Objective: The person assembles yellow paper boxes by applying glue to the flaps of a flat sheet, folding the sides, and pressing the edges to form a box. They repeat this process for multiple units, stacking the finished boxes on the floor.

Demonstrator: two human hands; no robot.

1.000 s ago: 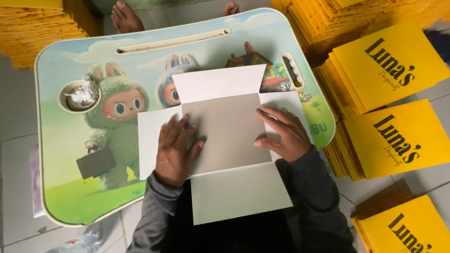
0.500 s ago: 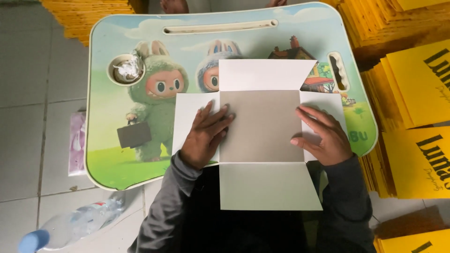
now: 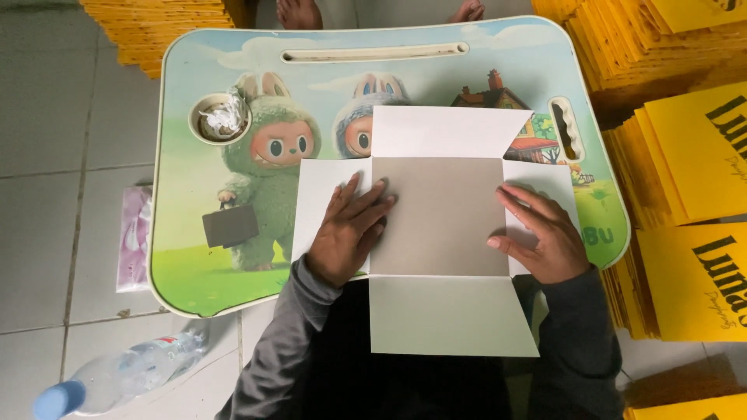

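A flat cross-shaped cardboard box blank point(image 3: 440, 218), grey in the middle with white flaps, lies on a small lap table point(image 3: 194, 233) printed with cartoon creatures. My left hand point(image 3: 348, 231) presses flat on the left flap and the grey centre's edge, fingers spread. My right hand point(image 3: 538, 233) presses on the right flap, fingers pointing left. The near flap point(image 3: 447, 315) hangs over the table's front edge above my lap. Neither hand grips anything.
Stacks of yellow flat box blanks point(image 3: 692, 155) stand to the right and at the back left point(image 3: 156, 23). A plastic water bottle point(image 3: 117, 377) lies on the tiled floor at lower left. The table's cup hole point(image 3: 221, 118) holds crumpled paper. Bare feet point(image 3: 299, 12) show beyond the table.
The view has shifted so the table sits more centred and the bottle has come into sight. Both hands stay pressed on the blank's side flaps.
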